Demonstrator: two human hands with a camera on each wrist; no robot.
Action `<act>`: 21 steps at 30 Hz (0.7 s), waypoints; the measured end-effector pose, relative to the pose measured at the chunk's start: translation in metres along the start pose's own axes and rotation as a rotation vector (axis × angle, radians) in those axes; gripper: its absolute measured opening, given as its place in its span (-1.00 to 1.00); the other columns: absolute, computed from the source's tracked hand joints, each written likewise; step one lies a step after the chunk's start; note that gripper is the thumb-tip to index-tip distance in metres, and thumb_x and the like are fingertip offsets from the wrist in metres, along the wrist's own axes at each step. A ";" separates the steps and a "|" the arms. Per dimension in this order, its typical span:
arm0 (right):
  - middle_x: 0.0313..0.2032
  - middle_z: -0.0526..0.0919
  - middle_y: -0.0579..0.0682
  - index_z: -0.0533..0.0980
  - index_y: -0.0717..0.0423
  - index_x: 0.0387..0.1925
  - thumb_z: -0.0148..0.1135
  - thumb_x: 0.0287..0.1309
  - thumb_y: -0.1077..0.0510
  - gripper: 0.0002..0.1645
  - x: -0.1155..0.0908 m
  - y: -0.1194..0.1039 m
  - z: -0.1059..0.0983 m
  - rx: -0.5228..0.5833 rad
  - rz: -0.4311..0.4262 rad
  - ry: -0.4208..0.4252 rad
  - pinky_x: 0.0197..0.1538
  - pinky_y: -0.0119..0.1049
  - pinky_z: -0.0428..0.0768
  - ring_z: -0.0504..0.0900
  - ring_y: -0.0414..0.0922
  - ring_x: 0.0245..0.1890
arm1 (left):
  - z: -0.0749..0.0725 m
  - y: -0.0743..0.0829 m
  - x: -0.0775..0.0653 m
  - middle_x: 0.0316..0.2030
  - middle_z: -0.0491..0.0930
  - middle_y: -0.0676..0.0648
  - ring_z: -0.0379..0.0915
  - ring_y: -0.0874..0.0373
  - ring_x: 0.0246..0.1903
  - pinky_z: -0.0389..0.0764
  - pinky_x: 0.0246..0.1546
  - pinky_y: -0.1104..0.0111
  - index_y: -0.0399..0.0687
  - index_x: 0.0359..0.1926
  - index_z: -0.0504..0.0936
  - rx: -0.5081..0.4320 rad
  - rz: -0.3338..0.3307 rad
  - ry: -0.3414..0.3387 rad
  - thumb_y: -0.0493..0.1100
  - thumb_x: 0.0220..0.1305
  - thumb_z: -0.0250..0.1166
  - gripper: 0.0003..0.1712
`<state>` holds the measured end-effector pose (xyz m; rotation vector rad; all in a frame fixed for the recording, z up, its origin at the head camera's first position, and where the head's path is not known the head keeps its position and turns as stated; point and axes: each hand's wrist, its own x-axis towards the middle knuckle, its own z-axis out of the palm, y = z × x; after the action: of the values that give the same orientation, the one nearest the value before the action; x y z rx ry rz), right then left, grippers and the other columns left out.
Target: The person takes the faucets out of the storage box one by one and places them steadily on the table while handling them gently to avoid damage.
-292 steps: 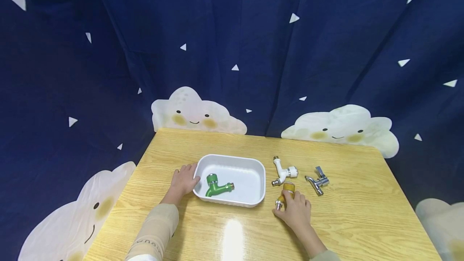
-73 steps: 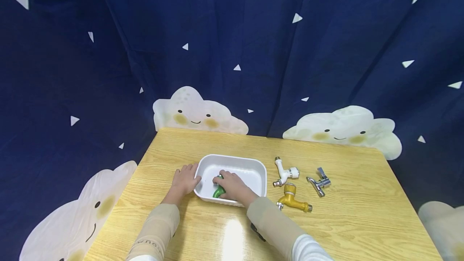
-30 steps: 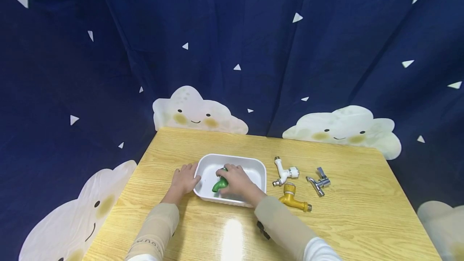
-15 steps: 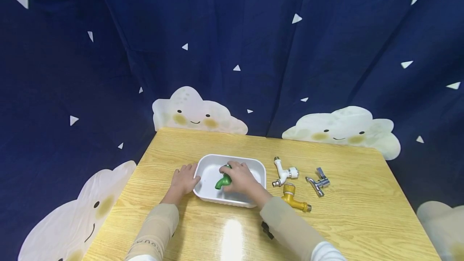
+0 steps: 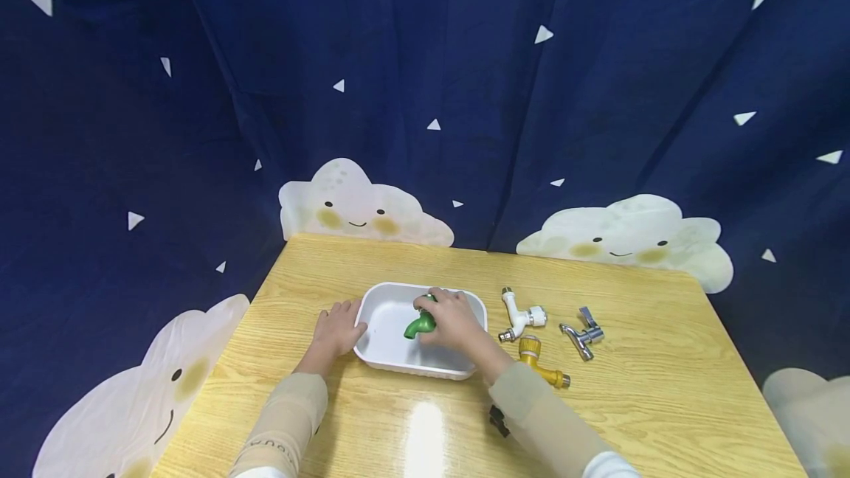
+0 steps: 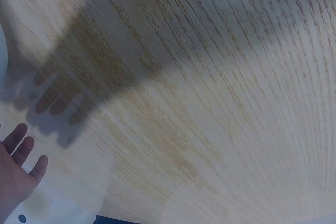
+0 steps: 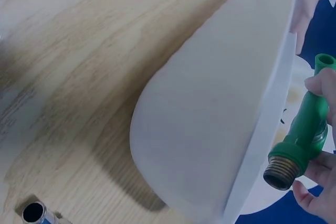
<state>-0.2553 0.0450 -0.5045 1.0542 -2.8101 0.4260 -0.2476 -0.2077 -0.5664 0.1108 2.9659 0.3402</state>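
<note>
My right hand (image 5: pixel 454 319) grips a green tap (image 5: pixel 420 327) above the white tray (image 5: pixel 385 369). In the right wrist view, the tap (image 7: pixel 304 129) is raised over the tray's rim, its threaded metal end facing the camera and fingers wrapped round its far side. My left hand (image 5: pixel 336 327) rests at the tray's left end, thumb over the rim. In the left wrist view, the left hand's (image 6: pixel 16 174) fingers look straight and spread. To the right of the tray lie a yellow tap (image 5: pixel 541 371), a white tap (image 5: pixel 521 316) and a chrome tap (image 5: pixel 584 333).
Everything stands on a light wooden table (image 5: pixel 637 404). A dark blue curtain (image 5: pixel 398 43) with white clouds hangs behind it. The right forearm (image 5: pixel 538 419) crosses over the table's front and partly covers the yellow tap.
Earlier the right hand set down the yellow tap, then took hold of the green tap in the tray. Over the last second it has lifted this tap and moved right. The left hand stays put.
</note>
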 end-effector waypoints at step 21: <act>0.02 0.50 0.16 0.51 -0.10 -0.07 0.42 -0.33 -0.10 -0.37 -0.021 0.026 -0.018 0.004 0.081 0.082 -0.15 -0.04 0.38 0.50 0.08 -0.03 | -0.001 0.001 -0.001 0.16 0.34 -0.21 0.20 -0.13 0.14 0.20 0.09 -0.13 -0.09 0.29 0.20 0.001 -0.001 0.004 0.10 0.18 -0.09 -0.32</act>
<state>-0.2563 0.0821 -0.4970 0.9046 -2.7875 0.4717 -0.2467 -0.2073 -0.5654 0.1092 2.9695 0.3399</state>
